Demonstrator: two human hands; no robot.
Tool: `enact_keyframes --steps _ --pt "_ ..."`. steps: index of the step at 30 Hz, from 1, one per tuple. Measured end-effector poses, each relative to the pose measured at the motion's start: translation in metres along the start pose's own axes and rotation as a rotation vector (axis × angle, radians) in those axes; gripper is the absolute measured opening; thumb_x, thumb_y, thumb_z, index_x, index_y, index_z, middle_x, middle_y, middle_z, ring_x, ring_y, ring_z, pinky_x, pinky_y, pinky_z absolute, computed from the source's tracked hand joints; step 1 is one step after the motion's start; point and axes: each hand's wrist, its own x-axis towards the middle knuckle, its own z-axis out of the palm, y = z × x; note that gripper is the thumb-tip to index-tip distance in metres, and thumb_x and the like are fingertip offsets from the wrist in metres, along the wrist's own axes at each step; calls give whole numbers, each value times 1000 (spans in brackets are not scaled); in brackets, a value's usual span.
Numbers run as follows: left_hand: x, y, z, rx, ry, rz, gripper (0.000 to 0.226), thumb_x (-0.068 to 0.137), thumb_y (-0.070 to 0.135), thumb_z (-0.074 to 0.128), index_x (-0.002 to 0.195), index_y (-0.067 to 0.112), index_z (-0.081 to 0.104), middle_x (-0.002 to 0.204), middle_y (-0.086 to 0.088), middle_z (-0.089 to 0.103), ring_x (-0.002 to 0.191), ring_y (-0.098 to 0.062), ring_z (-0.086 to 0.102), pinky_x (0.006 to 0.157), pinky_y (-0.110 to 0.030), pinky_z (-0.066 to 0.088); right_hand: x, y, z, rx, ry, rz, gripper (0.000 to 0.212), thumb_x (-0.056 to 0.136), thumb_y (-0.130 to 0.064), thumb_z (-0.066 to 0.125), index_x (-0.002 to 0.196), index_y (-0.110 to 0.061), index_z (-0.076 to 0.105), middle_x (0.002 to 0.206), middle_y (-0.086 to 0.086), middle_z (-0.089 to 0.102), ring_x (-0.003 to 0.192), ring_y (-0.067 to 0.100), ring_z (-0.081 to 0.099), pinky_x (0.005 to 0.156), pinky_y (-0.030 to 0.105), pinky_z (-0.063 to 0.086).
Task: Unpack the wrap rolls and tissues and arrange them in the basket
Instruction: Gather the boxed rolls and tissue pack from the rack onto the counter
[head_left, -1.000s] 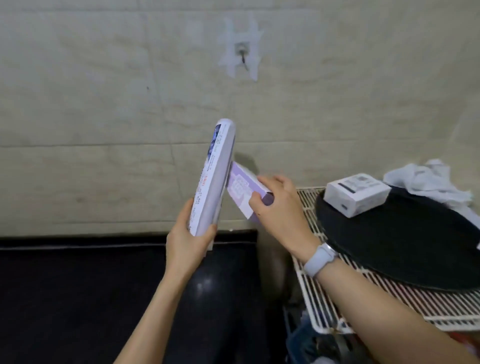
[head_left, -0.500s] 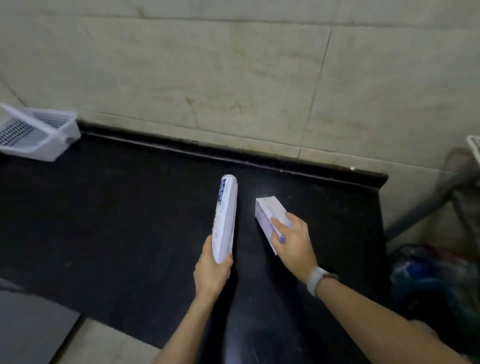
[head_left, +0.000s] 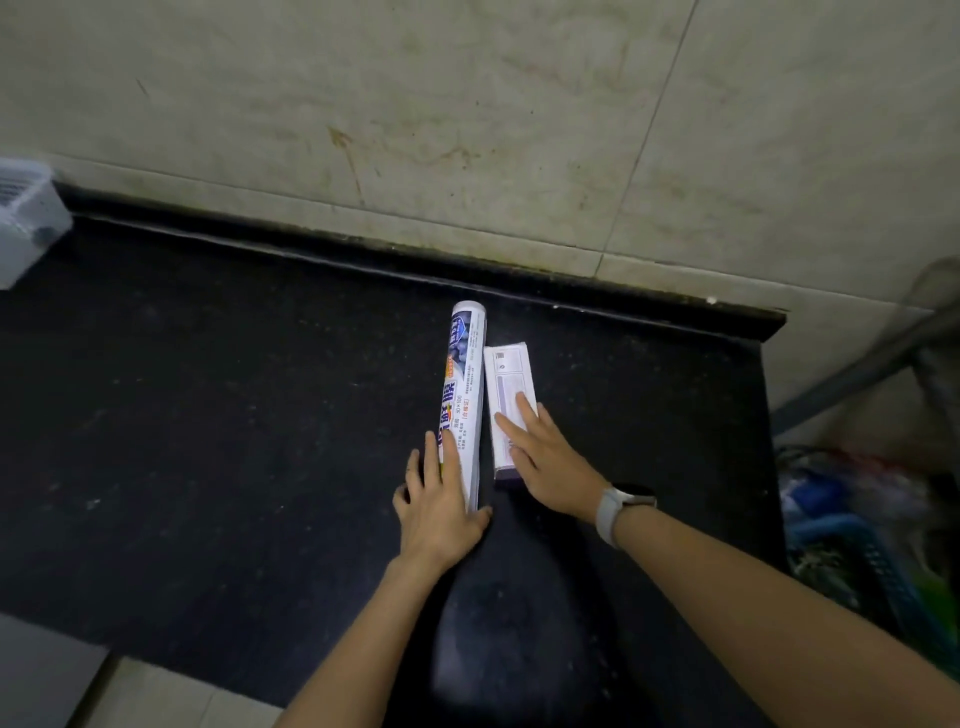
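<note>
flat lies a white, blue-printed wrap roll.

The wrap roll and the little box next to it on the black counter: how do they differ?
The wrap roll is a long round tube; the box is shorter and flat-sided. The roll carries bold blue and orange print; the box is pale with small grey print. The left hand rests on the roll, the right hand lies flat on the box. Both lie side by side on the counter, pointing toward the wall.

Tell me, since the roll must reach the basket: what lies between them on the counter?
Head view: nothing. Only bare black counter lies between the wrap roll and the white basket at the far left.
</note>
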Motion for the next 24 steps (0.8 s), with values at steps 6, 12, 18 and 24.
enact_keyframes --steps 6,12,18,24 --pt "9 35 -37 -132 87 29 69 85 39 54 142 21 20 157 -4 7 143 -26 -1 114 -54 5 -16 -3 -57 30 171 35 41 93 -13 39 133 -14 42 145 6 40 135 21 32 110 27 22" --pt "24 151 -79 -288 305 335 45 87 20 54 130 11 46 143 -11 39 134 -26 31 110 -40 26 -64 19 -166 -100 350 87 33 93 -19 38 122 -15 55 128 7 58 120 23 50 102 32 37" --pt "22 309 -85 -303 302 726 42 87 13 53 128 7 48 133 -13 50 125 -28 42 106 -35 31 -156 59 -284 -199 657 160 29 91 -13 43 112 -9 62 117 15 65 109 28 58 94 32 41" --pt "-5 451 -41 -250 158 985 44 92 24 48 132 9 43 137 -11 47 128 -26 41 107 -34 30 -256 140 -369 -405 1005 374 28 89 -17 43 109 -12 62 114 13 62 112 31 49 93 41 39"
